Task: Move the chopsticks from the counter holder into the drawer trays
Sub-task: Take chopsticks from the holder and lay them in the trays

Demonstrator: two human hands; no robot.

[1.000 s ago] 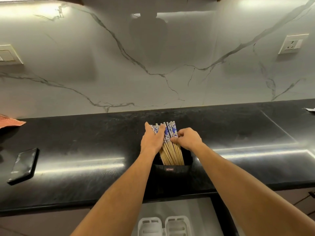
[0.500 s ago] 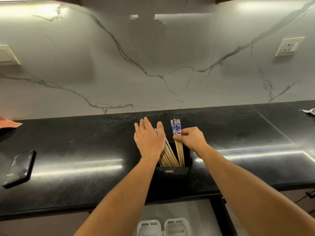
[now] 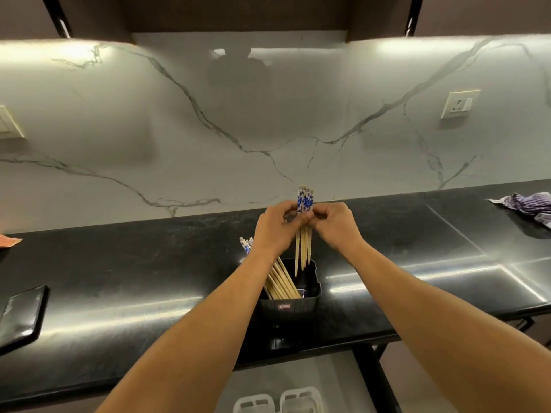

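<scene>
Both hands meet above the black holder [image 3: 293,296] in the head view, the only one I have: my left hand [image 3: 275,231] and right hand [image 3: 335,226] pinch a small bunch of chopsticks [image 3: 303,234] near their blue-patterned tops, holding it upright with the tips hanging just inside the holder's mouth. A larger bunch of chopsticks [image 3: 281,281] leans left in the holder on the dark counter [image 3: 149,293], untouched. Below the counter edge, the white drawer trays [image 3: 278,400] show only their top rims, and I cannot tell whether anything lies in them. I judge the task barely begun: the first bunch is lifted, none visibly delivered, most remaining.
</scene>
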